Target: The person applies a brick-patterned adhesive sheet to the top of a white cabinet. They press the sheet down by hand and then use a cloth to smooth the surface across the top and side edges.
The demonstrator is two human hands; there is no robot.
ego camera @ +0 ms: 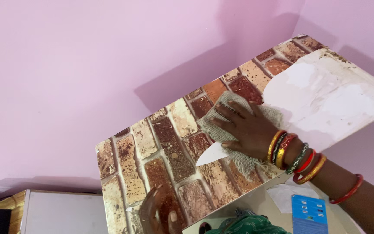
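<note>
Brick-patterned board (161, 160); right hand (247, 130) flat on cloth (221, 125); left hand (159, 212) grips board's edge.

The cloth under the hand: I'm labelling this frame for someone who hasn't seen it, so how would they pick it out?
Find the slanted board covered in brick-patterned paper against the pink wall. Near its middle, the bangled right hand presses flat on a coarse, beige open-weave cloth, the only fabric lying on the board.

The person's right hand (248, 130) is wearing a stack of gold, red and green bangles at the wrist, one more red bangle farther up the forearm; the left hand (159, 213) is showing bare.
</note>
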